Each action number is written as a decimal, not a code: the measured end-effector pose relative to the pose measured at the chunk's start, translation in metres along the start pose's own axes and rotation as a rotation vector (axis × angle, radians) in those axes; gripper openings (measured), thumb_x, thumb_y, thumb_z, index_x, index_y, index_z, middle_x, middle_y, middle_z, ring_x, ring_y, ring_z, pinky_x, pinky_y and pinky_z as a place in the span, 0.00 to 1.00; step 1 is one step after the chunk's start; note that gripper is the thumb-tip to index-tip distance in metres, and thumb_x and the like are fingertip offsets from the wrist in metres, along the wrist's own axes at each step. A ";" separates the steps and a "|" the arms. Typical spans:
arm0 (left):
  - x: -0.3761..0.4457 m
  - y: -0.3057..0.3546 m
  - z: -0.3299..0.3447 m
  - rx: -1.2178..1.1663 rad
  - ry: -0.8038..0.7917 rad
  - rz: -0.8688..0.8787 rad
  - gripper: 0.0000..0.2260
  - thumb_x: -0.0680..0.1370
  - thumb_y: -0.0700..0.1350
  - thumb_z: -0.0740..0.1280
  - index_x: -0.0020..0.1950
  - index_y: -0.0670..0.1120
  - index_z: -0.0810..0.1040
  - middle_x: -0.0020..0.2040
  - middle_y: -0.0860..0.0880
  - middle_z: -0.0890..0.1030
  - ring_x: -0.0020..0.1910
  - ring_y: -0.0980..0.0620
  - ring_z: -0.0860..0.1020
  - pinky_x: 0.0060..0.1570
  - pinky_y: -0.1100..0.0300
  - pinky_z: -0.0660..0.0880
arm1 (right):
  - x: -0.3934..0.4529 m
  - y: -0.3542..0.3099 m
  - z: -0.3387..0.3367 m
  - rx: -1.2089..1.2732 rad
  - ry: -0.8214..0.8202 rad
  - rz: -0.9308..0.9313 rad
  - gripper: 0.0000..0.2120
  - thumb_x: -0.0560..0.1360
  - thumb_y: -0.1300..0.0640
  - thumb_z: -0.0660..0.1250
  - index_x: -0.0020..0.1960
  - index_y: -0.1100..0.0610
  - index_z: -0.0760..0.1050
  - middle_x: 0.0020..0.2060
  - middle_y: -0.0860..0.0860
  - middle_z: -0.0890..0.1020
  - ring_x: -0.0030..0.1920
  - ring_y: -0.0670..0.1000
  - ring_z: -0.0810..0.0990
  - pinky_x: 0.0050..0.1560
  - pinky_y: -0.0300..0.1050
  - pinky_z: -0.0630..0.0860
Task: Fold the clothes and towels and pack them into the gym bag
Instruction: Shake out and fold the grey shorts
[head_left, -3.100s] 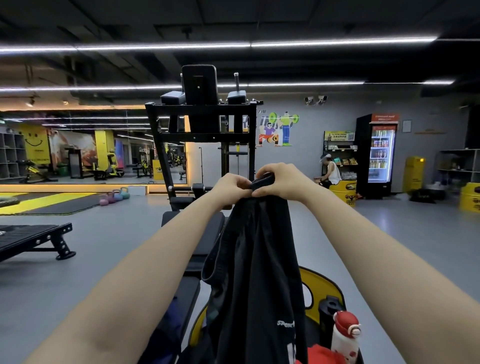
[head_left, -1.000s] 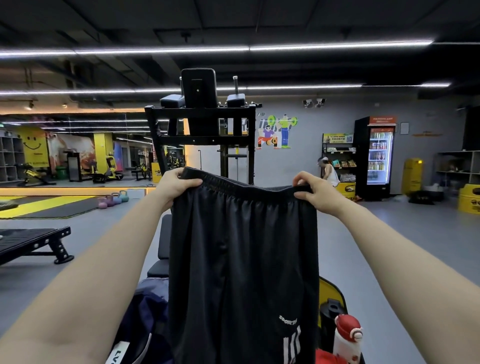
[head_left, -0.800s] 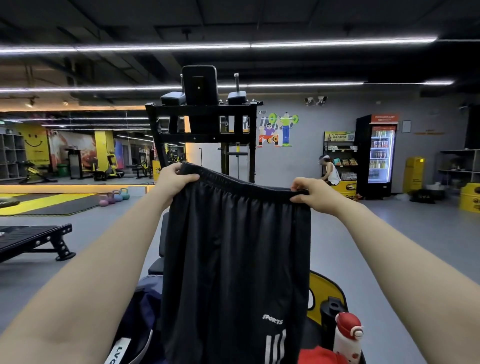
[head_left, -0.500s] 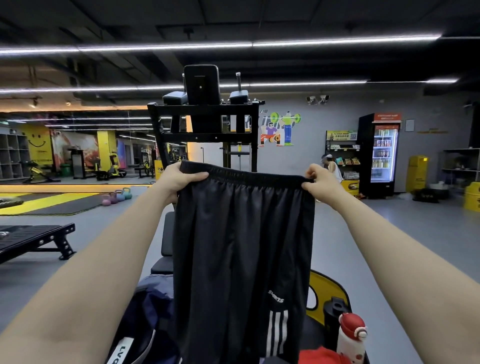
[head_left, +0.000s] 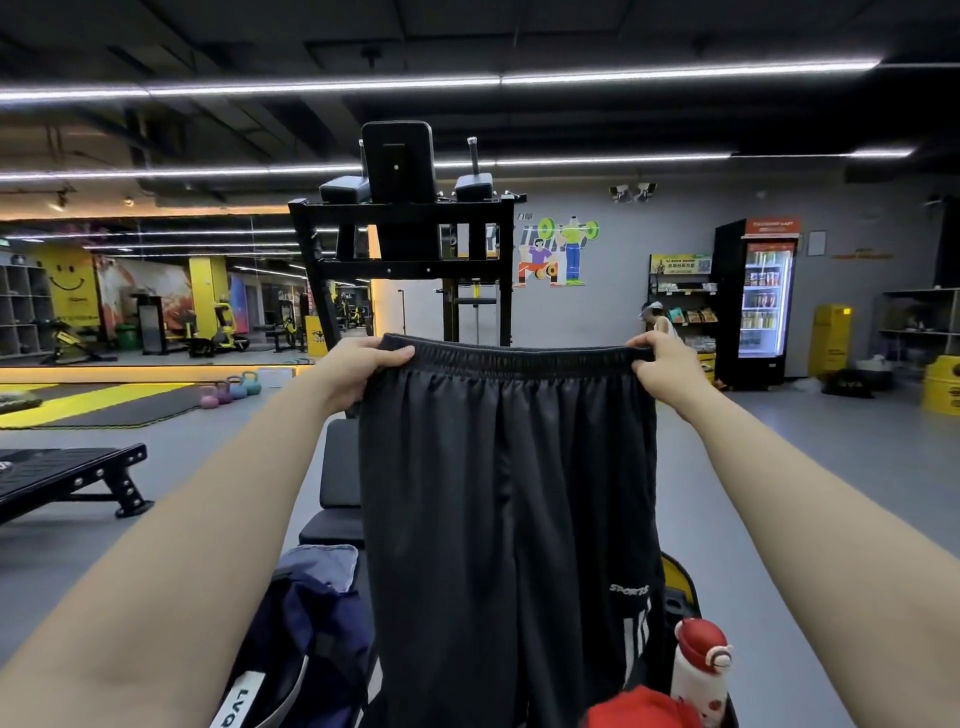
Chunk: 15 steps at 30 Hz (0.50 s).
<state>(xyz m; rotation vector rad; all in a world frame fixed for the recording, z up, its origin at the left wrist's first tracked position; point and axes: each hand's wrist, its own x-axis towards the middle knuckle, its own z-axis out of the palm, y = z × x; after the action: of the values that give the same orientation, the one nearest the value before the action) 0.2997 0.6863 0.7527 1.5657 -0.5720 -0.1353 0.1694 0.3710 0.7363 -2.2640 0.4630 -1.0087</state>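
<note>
I hold a pair of black sports shorts up in front of me, spread flat and hanging down, white stripes and lettering near the lower right hem. My left hand grips the left end of the elastic waistband. My right hand pinches the right end. Below the shorts on the left lies a dark navy gym bag, partly hidden by the fabric. A red cloth item shows at the bottom edge.
A black padded bench runs forward under the bag. A red-capped white bottle stands at lower right by a yellow-rimmed seat. A black exercise station rises ahead. A flat bench sits left; a person stands by the far fridge.
Three seconds ago both hands held the shorts bunched together at the waistband; they have since moved apart and spread the waistband wide. In the last second the shorts only shifted slightly.
</note>
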 end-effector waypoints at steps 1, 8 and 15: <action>0.000 -0.001 0.001 0.008 0.019 0.006 0.03 0.76 0.39 0.68 0.49 0.42 0.80 0.37 0.49 0.84 0.33 0.56 0.82 0.29 0.66 0.77 | 0.000 0.000 0.000 0.003 0.003 0.004 0.15 0.77 0.67 0.60 0.62 0.60 0.75 0.62 0.59 0.75 0.62 0.59 0.72 0.59 0.48 0.70; 0.004 -0.003 0.003 0.041 0.107 0.049 0.06 0.76 0.40 0.69 0.52 0.43 0.79 0.44 0.47 0.82 0.41 0.52 0.80 0.34 0.63 0.77 | -0.012 0.001 -0.002 0.068 -0.128 -0.096 0.20 0.77 0.71 0.53 0.59 0.51 0.72 0.57 0.60 0.74 0.61 0.67 0.72 0.55 0.61 0.74; 0.009 -0.011 -0.005 0.032 0.171 0.080 0.11 0.75 0.39 0.70 0.57 0.41 0.78 0.48 0.45 0.81 0.45 0.50 0.80 0.40 0.60 0.77 | -0.018 0.003 0.003 0.264 -0.273 -0.147 0.11 0.79 0.69 0.58 0.55 0.57 0.74 0.50 0.52 0.76 0.53 0.51 0.74 0.48 0.35 0.74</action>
<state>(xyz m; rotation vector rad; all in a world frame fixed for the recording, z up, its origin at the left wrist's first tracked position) 0.3122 0.6871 0.7450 1.5649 -0.5029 0.0677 0.1598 0.3798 0.7223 -2.1736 0.0447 -0.7625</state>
